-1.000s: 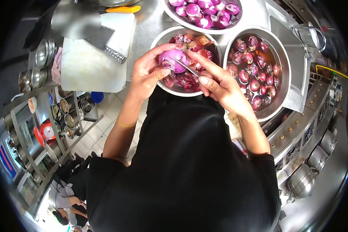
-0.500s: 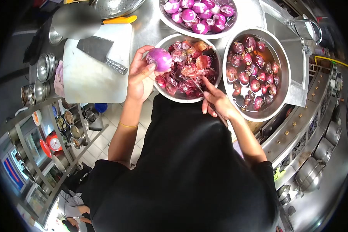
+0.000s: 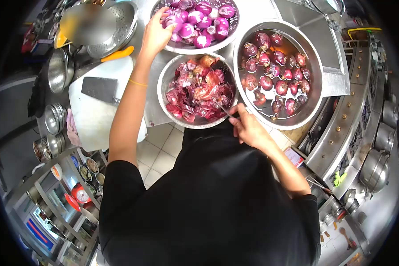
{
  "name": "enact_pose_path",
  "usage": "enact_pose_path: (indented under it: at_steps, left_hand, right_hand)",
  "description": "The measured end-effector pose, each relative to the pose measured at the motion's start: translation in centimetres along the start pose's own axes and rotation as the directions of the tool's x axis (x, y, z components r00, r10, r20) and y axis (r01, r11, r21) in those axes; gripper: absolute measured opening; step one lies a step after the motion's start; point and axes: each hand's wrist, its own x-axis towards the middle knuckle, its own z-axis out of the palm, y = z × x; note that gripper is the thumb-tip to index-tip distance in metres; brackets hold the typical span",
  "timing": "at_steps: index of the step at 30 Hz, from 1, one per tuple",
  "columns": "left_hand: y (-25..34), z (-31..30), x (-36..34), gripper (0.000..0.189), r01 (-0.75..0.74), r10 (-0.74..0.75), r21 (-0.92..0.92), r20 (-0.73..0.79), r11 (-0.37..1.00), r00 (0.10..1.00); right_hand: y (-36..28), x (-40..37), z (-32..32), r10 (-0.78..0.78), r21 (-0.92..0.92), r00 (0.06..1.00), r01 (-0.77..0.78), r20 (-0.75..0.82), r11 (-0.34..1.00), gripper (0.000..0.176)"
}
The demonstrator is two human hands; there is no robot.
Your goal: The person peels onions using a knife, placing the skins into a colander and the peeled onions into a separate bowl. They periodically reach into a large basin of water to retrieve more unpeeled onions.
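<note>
My left hand (image 3: pixel 156 32) reaches out over the left rim of a steel colander (image 3: pixel 233 25) full of peeled purple onions, with its fingers on a peeled onion (image 3: pixel 171 21). My right hand (image 3: pixel 249 127) stays close to my body and holds a small knife (image 3: pixel 224 109) whose blade points into a steel bowl (image 3: pixel 163 84) heaped with red onion skins (image 3: pixel 195 91). To the right, a larger steel bowl (image 3: pixel 317 66) holds unpeeled onions (image 3: pixel 270 66) in water.
A white cutting board (image 3: pixel 93 122) with a cleaver (image 3: pixel 99 88) lies at the left. Behind it are an empty colander (image 3: pixel 115 26) and a yellow-handled tool (image 3: pixel 117 54). Stacked steel bowls (image 3: pixel 53 119) and shelves stand lower left, pots (image 3: pixel 377 168) at the right.
My left hand has carried the peeled onion from beside the skins bowl up to the colander of peeled onions. My right hand with the knife stays at the skins bowl's near rim.
</note>
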Motion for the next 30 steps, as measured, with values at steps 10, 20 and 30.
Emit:
enact_pose_path:
  at_steps: [10, 20, 30]
  left_hand:
    - [6.7, -1.6, -5.3, 0.031, -0.132, 0.127, -0.239, -0.035, 0.962, 0.991]
    - [19.5, 14.5, -4.9, 0.036, -0.502, 0.420, -0.027, 0.587, 0.865, 0.692]
    - [20.3, 23.6, -3.1, 0.050, -0.335, 0.043, 0.393, 0.591, 0.856, 0.805]
  right_hand:
    - [4.6, -0.9, 1.4, -0.265, -0.573, 0.949, 0.123, -0.170, 0.810, 0.010]
    - [2.2, -2.0, -0.2, -0.510, -0.860, 0.853, 0.339, 0.110, 0.382, 0.014]
    - [13.7, -6.5, -19.0, -0.335, 0.321, 0.939, 0.342, -0.079, 0.883, 0.023]
